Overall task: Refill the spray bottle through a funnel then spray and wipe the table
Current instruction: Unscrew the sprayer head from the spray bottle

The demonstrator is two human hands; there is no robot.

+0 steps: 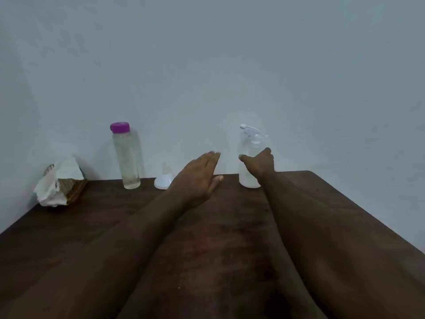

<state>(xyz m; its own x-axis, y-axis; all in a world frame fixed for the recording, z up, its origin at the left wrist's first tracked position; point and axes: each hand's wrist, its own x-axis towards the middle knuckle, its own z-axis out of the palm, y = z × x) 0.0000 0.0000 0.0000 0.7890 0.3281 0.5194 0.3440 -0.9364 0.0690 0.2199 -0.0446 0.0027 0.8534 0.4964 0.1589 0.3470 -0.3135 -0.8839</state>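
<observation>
Our left hand (197, 178) is released; we cannot tell whether our right hand (259, 165) grasps the translucent white spray bottle (248, 180); nudging could topple it.

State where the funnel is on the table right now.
In the head view the funnel stands upside down at the back edge of the table, left of centre, between the purple-capped bottle and the left hand, which covers its right rim.

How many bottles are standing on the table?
2. A clear bottle with a purple cap stands at the back left, beside the funnel. The white spray bottle stands at the back right, partly covered by the right hand. No other bottle shows.
</observation>
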